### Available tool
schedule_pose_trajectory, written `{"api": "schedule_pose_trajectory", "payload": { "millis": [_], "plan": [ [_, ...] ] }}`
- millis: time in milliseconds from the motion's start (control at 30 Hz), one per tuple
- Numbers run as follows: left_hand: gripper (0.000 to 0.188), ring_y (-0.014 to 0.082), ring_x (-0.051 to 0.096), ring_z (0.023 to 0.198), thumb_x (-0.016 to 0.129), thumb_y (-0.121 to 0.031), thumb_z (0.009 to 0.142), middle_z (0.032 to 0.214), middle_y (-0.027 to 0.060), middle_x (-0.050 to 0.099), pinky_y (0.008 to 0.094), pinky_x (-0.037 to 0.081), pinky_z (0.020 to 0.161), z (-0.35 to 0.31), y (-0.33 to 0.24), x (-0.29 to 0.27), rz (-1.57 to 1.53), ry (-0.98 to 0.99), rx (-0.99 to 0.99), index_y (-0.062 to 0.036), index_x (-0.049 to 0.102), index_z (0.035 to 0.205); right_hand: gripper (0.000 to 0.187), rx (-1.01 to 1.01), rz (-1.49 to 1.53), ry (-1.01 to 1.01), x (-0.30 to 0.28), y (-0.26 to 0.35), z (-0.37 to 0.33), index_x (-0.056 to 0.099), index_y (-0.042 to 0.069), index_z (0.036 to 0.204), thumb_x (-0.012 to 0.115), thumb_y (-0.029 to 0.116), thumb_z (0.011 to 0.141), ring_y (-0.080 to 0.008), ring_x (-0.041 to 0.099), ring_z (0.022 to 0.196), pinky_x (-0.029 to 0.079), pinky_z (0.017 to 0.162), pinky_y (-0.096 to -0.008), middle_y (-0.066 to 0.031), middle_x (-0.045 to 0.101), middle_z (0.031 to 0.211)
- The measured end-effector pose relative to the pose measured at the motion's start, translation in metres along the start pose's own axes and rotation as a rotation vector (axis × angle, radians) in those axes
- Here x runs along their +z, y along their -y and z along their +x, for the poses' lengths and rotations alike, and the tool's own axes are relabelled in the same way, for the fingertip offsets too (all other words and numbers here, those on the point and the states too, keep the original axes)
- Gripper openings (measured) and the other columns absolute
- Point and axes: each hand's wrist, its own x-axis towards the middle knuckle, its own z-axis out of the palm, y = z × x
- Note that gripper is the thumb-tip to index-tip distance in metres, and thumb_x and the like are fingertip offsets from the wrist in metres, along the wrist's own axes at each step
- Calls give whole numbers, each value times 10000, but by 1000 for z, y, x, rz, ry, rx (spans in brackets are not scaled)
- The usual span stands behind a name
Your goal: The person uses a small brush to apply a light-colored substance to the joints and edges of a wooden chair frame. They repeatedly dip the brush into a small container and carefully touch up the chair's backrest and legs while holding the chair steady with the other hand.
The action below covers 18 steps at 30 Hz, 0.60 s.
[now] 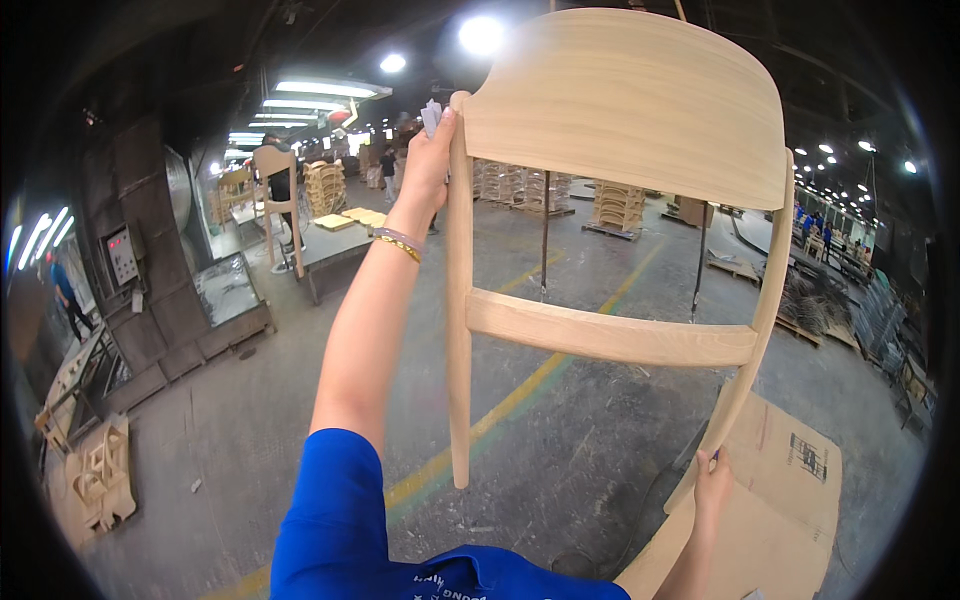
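Observation:
In front of me stands a pale wooden chair back frame [610,340], with a broad curved backrest [630,100], two tapering legs and a crossbar. Raised to its top left corner, my left hand [428,165] is closed round the left post. A small pale grey folded piece [431,116] sticks up at its fingers; its kind is unclear. Low on the right leg, my right hand [713,485] is wrapped round the wood, its fingers partly hidden. Two thin dark rods [545,235] show behind the frame, below the backrest.
A cardboard sheet [790,450] lies at the lower right. On the left are a dark cabinet with a control box [122,255] and a table [325,258] beside a wooden chair [272,190]. Stacked wooden parts [617,208] stand on pallets farther off. People work in the distance.

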Motion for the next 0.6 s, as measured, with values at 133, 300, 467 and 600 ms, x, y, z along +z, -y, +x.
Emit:
{"api": "schedule_pose_trajectory", "payload": {
  "millis": [133, 300, 467, 600],
  "plan": [
    [426, 203, 706, 956, 516, -393, 1108, 1079, 118, 711, 343, 585, 806, -36, 18, -19, -136, -31, -54, -12, 614, 1272, 470, -34, 9, -59, -1, -6, -2, 636, -1, 1317, 753, 256, 941, -365, 682, 1096, 518, 936, -453, -179, 706, 1145],
    [395, 265, 736, 941, 479, -359, 1124, 1070, 176, 708, 379, 616, 763, -118, 57, -44, -183, -109, -308, -2, 601, 1238, 377, 28, -9, -43, -8, -19, -31, 663, 3, 1257, 734, 201, 943, -340, 694, 1044, 521, 901, -442, -157, 712, 1055],
    [470, 264, 722, 1002, 424, -401, 1134, 1096, 174, 704, 387, 604, 866, -167, 76, -61, -271, -166, -322, 8, 579, 1305, 206, 70, -41, 44, -24, -2, -53, 718, -4, 1021, 720, 188, 950, -335, 727, 798, 548, 748, -439, -128, 729, 808],
    [501, 259, 692, 1088, 390, -417, 1140, 1126, 150, 699, 386, 568, 942, -182, 74, -66, -179, -216, -330, -17, 541, 1399, 194, 79, 68, 237, -41, 52, -61, 722, 8, 903, 701, 189, 969, -255, 708, 634, 531, 625, -377, -108, 713, 692]
  ]
}}
